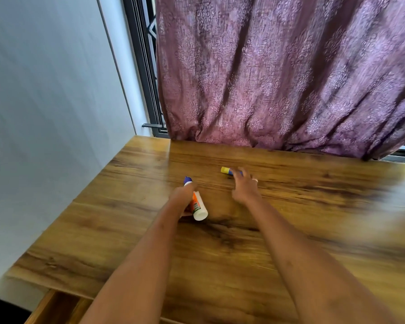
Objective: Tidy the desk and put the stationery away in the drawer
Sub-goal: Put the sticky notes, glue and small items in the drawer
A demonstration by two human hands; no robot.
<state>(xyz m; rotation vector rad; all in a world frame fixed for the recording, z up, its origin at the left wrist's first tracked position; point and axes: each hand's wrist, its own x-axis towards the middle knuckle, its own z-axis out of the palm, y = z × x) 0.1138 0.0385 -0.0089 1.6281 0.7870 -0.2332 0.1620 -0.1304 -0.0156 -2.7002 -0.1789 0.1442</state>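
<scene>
Left hand wrapped around a glue bottle, white body with an orange label and a purple cap, lying low over the wooden desk; whether lifted or resting on the wood, cannot tell. Right hand stretched forward with fingers spread apart, tips reaching onto a small glue stick, yellow at one end and blue toward the hand, lying flat on the desk further back. No closed hold on it; a ring visible on one finger. Some motion blur around both hands and along the right edge of the desk.

Further out: a purple patterned curtain hanging along the far edge of the desk, a dark window frame and pale wall to the left. At bottom left, an open drawer below the near edge of the desk, contents hidden.

Step in hand, by the look of it: gathering the last loose stationery, one item per hand. Next move likely calls for closing the right fingers around the glue stick, then drawing both hands back and down to the drawer at the near left.
</scene>
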